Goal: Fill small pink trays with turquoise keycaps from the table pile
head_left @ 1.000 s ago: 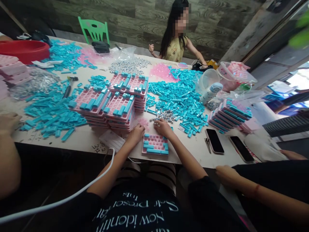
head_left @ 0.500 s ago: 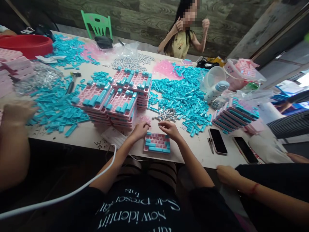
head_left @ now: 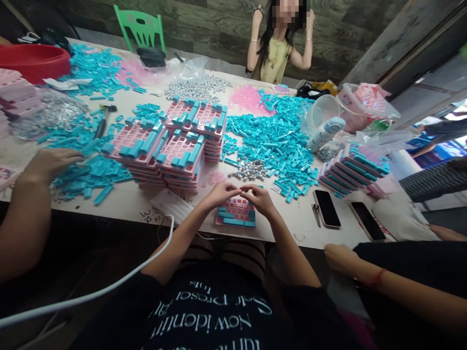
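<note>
A small pink keyboard-like frame (head_left: 237,222) with blue key-shaped pieces lies flat at the table edge before me. Over its far side, my left hand (head_left: 223,193) and my right hand (head_left: 257,198) come together with fingertips nearly touching. Both hands are pinched closed; whatever is between the fingers is too small to make out. Just beyond my left hand are tiny pink clear pieces (head_left: 216,178). A small heap of grey-white bits (head_left: 249,170) lies past my right hand. Stacked pink frames with blue pieces (head_left: 181,154) rise to the left of my hands.
A large pile of blue pieces (head_left: 273,141) spreads behind the hands. Two phones (head_left: 326,209) and tweezers (head_left: 316,215) lie to the right. A white cable (head_left: 109,290) crosses my left arm. Co-workers' hands (head_left: 54,163) are at both sides; another person sits across the table.
My hands have closed toward each other over the frame. The co-worker's hand at left has reached further into the blue pieces. The person opposite has shifted, arms raised.
</note>
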Motion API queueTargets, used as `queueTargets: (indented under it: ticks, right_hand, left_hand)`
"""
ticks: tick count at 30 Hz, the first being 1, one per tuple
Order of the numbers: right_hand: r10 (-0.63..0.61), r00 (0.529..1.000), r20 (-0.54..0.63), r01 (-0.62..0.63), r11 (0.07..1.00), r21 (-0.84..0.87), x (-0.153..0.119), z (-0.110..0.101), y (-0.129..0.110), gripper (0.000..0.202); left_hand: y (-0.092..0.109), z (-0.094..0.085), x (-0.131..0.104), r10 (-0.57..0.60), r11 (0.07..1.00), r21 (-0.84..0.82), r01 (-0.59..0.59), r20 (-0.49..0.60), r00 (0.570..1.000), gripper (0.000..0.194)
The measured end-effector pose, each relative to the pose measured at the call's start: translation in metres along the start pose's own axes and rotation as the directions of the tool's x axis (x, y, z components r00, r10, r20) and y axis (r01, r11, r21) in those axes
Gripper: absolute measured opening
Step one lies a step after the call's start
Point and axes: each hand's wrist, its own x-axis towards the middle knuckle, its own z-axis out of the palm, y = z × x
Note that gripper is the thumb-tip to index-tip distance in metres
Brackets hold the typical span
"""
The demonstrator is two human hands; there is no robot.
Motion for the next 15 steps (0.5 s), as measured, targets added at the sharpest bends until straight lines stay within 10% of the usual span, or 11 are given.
queueTargets:
  ticks: [10, 15]
  right_hand:
    - [0.048, 0.974, 0.22, -0.039, 0.998, -0.048, -0.007, -0.009, -0.004, 0.019]
    - [-0.055, 0.988, 0.141, 0.085, 0.973, -0.213, -0.008, -0.007, 0.006, 0.009]
  left_hand:
    - [-0.001, -0.013, 0.003, -0.039, 0.974, 0.224, -0.033, 0.313, 0.949, 0.042]
    - [-0.003, -0.008, 0.007, 0.002, 0.937, 0.345, -0.059, 0.161, 0.987, 0.035]
